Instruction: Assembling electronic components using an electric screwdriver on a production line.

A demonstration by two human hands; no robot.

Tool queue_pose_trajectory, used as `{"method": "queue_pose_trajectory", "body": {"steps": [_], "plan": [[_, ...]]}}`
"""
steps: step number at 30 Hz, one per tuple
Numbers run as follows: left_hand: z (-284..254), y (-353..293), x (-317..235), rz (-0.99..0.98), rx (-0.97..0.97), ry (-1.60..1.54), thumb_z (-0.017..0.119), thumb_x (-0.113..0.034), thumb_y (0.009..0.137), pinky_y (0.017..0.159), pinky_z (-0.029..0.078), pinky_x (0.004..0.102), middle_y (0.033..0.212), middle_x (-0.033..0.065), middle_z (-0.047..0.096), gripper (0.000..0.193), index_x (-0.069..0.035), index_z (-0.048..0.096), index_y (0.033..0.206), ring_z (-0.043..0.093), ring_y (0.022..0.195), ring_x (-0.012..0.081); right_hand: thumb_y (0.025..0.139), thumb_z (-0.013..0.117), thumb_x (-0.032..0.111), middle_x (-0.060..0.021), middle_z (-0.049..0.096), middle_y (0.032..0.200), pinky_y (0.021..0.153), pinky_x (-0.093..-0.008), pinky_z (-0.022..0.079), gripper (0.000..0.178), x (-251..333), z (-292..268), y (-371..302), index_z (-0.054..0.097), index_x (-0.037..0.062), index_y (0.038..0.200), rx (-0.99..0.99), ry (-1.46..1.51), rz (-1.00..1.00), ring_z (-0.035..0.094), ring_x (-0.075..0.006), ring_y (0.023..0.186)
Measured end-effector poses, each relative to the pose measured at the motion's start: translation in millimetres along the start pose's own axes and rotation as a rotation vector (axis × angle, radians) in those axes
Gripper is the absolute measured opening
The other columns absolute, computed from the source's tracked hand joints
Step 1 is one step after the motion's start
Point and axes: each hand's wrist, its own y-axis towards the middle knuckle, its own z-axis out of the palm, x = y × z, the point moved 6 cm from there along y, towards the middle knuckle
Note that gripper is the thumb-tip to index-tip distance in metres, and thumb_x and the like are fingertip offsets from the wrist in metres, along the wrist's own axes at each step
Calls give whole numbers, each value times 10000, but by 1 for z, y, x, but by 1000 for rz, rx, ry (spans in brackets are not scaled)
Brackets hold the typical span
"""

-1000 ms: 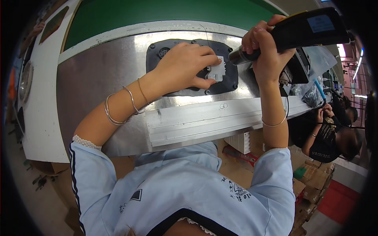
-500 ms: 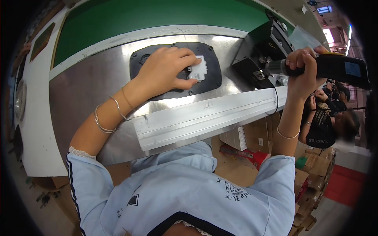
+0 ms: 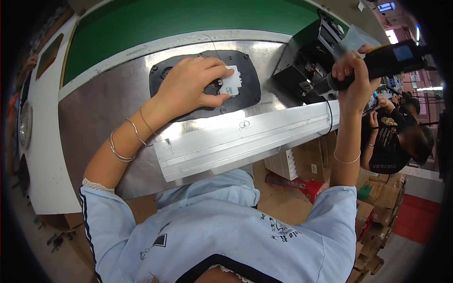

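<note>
On the metal bench top lies a black plastic panel [image 3: 247, 96] with rounded corners and screw posts along its edge. A white plastic part [image 3: 231, 81] rests on the panel's right half. My left hand [image 3: 188, 84] reaches over the panel, thumb and index finger gripping the white part at its left side; the other fingers are curled above. My right hand [image 3: 351, 78], raised at the right, is wrapped round a black electric screwdriver [image 3: 389, 62]. Its clear-sleeved tip points down and left, beside a black boxy machine [image 3: 302, 59]; whether they touch I cannot tell.
A long aluminium profile [image 3: 245, 139] runs along the bench's front edge. A black cable [image 3: 331, 118] drops across its right end. Behind the bench lies a green surface [image 3: 188, 23]. Cardboard boxes [image 3: 377, 198] stand low right, and a person in black [image 3: 389, 141] sits beyond.
My right hand has shifted slightly left, and the screwdriver is tilted more steeply, its tip lower. My left hand keeps its grip on the white part. The whole view has shifted slightly.
</note>
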Motion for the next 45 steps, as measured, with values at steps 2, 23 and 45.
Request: {"method": "queue_pose_trajectory", "body": {"steps": [2, 23, 45], "plan": [[-1, 0, -1, -9, 5, 10, 734, -319, 717, 812, 466, 363, 999, 37, 635, 373, -101, 672, 1013, 599, 871, 242, 822, 541, 21, -31, 387, 591, 497, -293, 391, 295, 3, 18, -9, 445, 0, 1100, 52, 31, -27, 409, -134, 468], [8, -1, 5, -13, 28, 0, 731, -383, 738, 835, 445, 345, 1019, -3, 615, 414, -129, 665, 1057, 583, 883, 208, 817, 537, -12, -50, 404, 574, 455, -297, 411, 260, -35, 123, -16, 415, 35, 1041, 310, 258, -15, 445, -147, 438], [6, 3, 1, -18, 14, 14, 726, -367, 743, 825, 449, 353, 1005, 6, 627, 385, -123, 667, 1035, 595, 877, 210, 830, 569, -32, -43, 464, 607, 434, -276, 423, 328, -25, 129, -20, 410, 21, 1112, 248, 193, 1, 449, -122, 441]]}}
